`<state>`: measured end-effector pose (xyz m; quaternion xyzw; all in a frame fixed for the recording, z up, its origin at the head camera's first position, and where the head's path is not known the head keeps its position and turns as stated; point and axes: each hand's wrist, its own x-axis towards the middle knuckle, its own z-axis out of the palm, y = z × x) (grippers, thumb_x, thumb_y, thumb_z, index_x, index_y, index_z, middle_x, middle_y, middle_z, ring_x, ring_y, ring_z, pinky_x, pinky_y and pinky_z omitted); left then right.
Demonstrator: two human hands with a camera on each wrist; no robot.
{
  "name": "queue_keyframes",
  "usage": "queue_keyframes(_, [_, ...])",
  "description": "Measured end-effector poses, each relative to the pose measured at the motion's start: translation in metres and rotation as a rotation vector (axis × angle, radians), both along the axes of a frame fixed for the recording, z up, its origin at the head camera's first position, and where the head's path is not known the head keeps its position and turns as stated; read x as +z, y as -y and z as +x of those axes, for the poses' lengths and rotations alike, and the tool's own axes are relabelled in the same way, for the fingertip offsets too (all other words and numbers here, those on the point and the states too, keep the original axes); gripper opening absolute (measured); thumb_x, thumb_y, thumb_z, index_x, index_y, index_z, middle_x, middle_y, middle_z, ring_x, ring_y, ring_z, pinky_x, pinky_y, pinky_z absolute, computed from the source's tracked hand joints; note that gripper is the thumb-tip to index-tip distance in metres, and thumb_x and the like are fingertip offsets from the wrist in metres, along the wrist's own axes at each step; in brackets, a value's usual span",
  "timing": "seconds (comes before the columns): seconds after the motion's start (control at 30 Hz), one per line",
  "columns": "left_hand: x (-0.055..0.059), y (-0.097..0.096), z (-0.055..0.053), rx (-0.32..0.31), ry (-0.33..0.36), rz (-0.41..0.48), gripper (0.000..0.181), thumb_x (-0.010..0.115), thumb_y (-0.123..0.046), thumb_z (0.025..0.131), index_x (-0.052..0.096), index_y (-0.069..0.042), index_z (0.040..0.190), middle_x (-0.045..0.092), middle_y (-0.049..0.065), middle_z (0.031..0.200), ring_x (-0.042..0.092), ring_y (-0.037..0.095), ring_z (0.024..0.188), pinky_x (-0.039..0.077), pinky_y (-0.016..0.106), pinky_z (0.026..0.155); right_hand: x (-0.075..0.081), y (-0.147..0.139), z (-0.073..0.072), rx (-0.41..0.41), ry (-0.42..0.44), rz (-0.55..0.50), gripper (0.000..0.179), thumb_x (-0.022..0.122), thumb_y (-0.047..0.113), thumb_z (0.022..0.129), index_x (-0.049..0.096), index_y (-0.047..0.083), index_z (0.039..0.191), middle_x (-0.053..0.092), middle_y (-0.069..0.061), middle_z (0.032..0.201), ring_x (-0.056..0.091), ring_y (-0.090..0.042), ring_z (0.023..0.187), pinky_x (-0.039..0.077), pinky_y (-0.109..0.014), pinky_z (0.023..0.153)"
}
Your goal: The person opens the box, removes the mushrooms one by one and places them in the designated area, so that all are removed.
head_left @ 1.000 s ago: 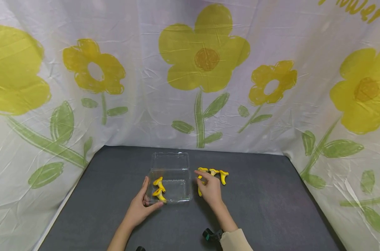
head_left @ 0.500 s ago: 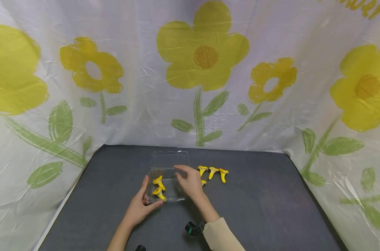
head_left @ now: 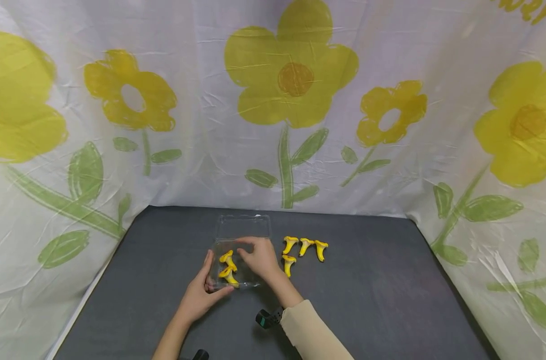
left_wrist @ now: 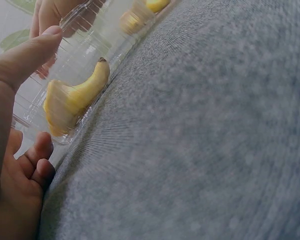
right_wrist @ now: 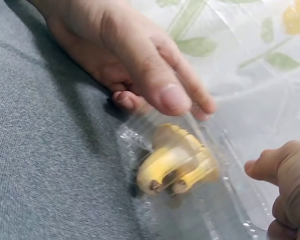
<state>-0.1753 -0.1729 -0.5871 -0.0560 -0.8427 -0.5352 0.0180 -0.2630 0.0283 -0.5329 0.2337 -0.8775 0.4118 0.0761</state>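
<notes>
A clear plastic clamshell container (head_left: 250,285) stands with its lid (head_left: 243,227) folded back. My left hand (head_left: 199,295) holds its left side, the thumb on the near rim and the fingers behind the wall. Inside, at the left, lie two yellow chanterelles, one farther (head_left: 228,260) and one nearer (head_left: 228,276). In the right wrist view the chanterelles (right_wrist: 162,167) show blurred through the plastic, stem ends toward the camera. Over the right half of the box is my right hand (head_left: 261,259), thumb and index finger apart, close to the chanterelles. Nothing shows between those fingers.
Right of the container, three chanterelles make a row on the dark table: left (head_left: 290,244), middle (head_left: 306,246) and right (head_left: 321,250). Another chanterelle (head_left: 288,265) lies below the left one. A flower-printed white curtain (head_left: 200,175) surrounds the table's far and side edges.
My right hand has moved left from the chanterelles on the table to over the container. Its wrist camera came along. The left hand keeps its hold on the container.
</notes>
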Motion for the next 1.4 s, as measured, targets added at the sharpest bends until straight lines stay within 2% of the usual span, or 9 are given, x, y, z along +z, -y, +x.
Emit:
queue_keyframes(0.1, [0.0, 0.0, -0.001, 0.0, 0.026, 0.0, 0.119, 0.09, -0.035, 0.087, 0.011, -0.015, 0.173, 0.008, 0.012, 0.178, 0.042, 0.012, 0.069, 0.042, 0.024, 0.064, -0.001, 0.003, 0.0, 0.017, 0.061, 0.037, 0.026, 0.077, 0.01, 0.098, 0.081, 0.012, 0.124, 0.062, 0.002, 0.058, 0.022, -0.001, 0.037, 0.027, -0.018, 0.041])
queue_keyframes(0.2, [0.0, 0.0, -0.001, 0.007, 0.04, -0.009, 0.12, 0.091, -0.035, 0.086, 0.01, -0.017, 0.173, 0.008, 0.009, 0.179, 0.042, 0.012, 0.07, 0.042, 0.024, 0.065, -0.002, 0.005, 0.0, 0.035, 0.103, 0.048, 0.026, 0.077, 0.011, 0.098, 0.081, 0.013, 0.124, 0.051, 0.003, 0.05, 0.022, -0.003, 0.037, 0.026, -0.018, 0.041])
queue_keyframes(0.4, [-0.002, -0.001, -0.002, 0.007, 0.04, -0.023, 0.12, 0.091, -0.035, 0.086, 0.009, -0.018, 0.173, 0.008, 0.009, 0.179, 0.042, 0.012, 0.069, 0.042, 0.025, 0.065, -0.007, 0.01, -0.004, 0.053, 0.137, 0.091, 0.024, 0.076, 0.012, 0.099, 0.082, 0.015, 0.122, 0.077, -0.002, 0.078, 0.024, -0.003, 0.036, 0.027, -0.017, 0.041])
queue_keyframes(0.47, [-0.001, -0.001, -0.002, 0.004, 0.039, -0.014, 0.12, 0.091, -0.035, 0.087, 0.01, -0.018, 0.173, 0.008, 0.01, 0.178, 0.042, 0.012, 0.069, 0.042, 0.025, 0.064, -0.01, 0.012, -0.006, 0.052, 0.146, 0.114, 0.024, 0.076, 0.012, 0.099, 0.082, 0.016, 0.122, 0.078, 0.001, 0.08, 0.025, -0.003, 0.036, 0.027, -0.017, 0.04])
queue_keyframes(0.57, [0.0, -0.001, -0.001, 0.004, 0.038, -0.011, 0.12, 0.091, -0.035, 0.086, 0.01, -0.017, 0.173, 0.008, 0.009, 0.178, 0.042, 0.012, 0.068, 0.042, 0.025, 0.064, -0.012, 0.013, -0.007, 0.048, 0.158, 0.144, 0.024, 0.076, 0.014, 0.099, 0.082, 0.016, 0.122, 0.072, 0.002, 0.066, 0.025, -0.004, 0.035, 0.027, -0.017, 0.039])
queue_keyframes(0.8, [0.0, -0.001, -0.001, 0.011, 0.031, -0.011, 0.121, 0.092, -0.033, 0.085, 0.011, -0.015, 0.173, 0.011, 0.009, 0.178, 0.041, 0.01, 0.068, 0.041, 0.024, 0.064, -0.009, 0.017, -0.004, 0.026, 0.156, 0.201, 0.019, 0.079, 0.018, 0.098, 0.084, 0.016, 0.117, 0.082, -0.004, 0.108, 0.028, -0.006, 0.044, 0.031, -0.022, 0.048])
queue_keyframes(0.87, [0.0, -0.001, -0.001, 0.013, 0.029, -0.011, 0.121, 0.092, -0.034, 0.085, 0.011, -0.014, 0.173, 0.012, 0.009, 0.178, 0.041, 0.01, 0.068, 0.041, 0.024, 0.064, -0.01, 0.018, -0.003, 0.015, 0.159, 0.226, 0.019, 0.079, 0.02, 0.099, 0.084, 0.017, 0.116, 0.081, -0.004, 0.112, 0.029, -0.006, 0.045, 0.031, -0.022, 0.05])
queue_keyframes(1.2, [0.002, -0.001, -0.001, 0.02, 0.053, -0.01, 0.122, 0.092, -0.035, 0.084, 0.01, -0.015, 0.173, 0.021, 0.008, 0.176, 0.041, 0.01, 0.069, 0.041, 0.024, 0.064, -0.013, 0.02, -0.004, -0.006, 0.134, 0.238, 0.017, 0.079, 0.021, 0.099, 0.085, 0.019, 0.114, 0.082, -0.001, 0.101, 0.025, -0.006, 0.042, 0.028, -0.021, 0.046])
queue_keyframes(1.4, [0.0, -0.001, -0.001, 0.018, 0.051, -0.011, 0.122, 0.092, -0.035, 0.085, 0.01, -0.016, 0.173, 0.016, 0.008, 0.178, 0.042, 0.011, 0.07, 0.041, 0.024, 0.065, -0.013, 0.02, -0.003, -0.011, 0.135, 0.243, 0.018, 0.078, 0.021, 0.099, 0.085, 0.018, 0.116, 0.082, -0.001, 0.105, 0.026, -0.006, 0.042, 0.028, -0.021, 0.046])
